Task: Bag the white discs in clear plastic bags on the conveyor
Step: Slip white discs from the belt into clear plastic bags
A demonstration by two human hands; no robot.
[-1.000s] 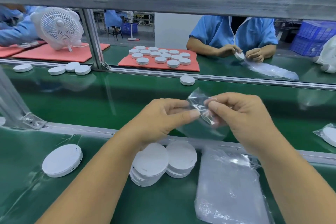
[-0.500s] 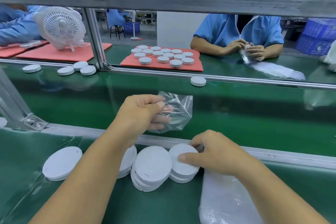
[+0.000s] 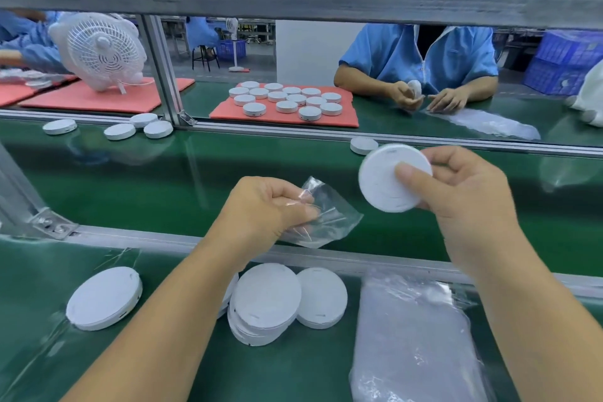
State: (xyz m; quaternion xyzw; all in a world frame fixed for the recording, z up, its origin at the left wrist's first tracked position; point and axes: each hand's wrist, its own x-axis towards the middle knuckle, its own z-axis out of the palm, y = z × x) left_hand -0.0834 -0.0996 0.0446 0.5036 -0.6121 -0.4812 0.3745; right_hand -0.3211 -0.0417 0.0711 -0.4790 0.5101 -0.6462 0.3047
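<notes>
My left hand point(image 3: 266, 210) pinches a small clear plastic bag point(image 3: 328, 217) above the green conveyor belt point(image 3: 130, 183). To the right of the bag and apart from it, my right hand point(image 3: 463, 188) grips a white disc point(image 3: 380, 179), held tilted with its flat face toward me. A pile of white discs point(image 3: 269, 302) lies on the near green bench under my left forearm. One more disc point(image 3: 104, 297) lies alone at the left. A stack of clear bags point(image 3: 414, 336) lies at the right.
An aluminium rail point(image 3: 326, 258) separates the bench from the belt. Loose discs point(image 3: 137, 129) sit along the belt's far edge. Across it, a person in blue point(image 3: 421, 59) handles a disc beside a red mat of discs point(image 3: 287, 101). A white fan point(image 3: 101, 50) stands at far left.
My right hand lifted a disc off the near pile and raised it to the right of the bag. My left hand kept hold of the bag.
</notes>
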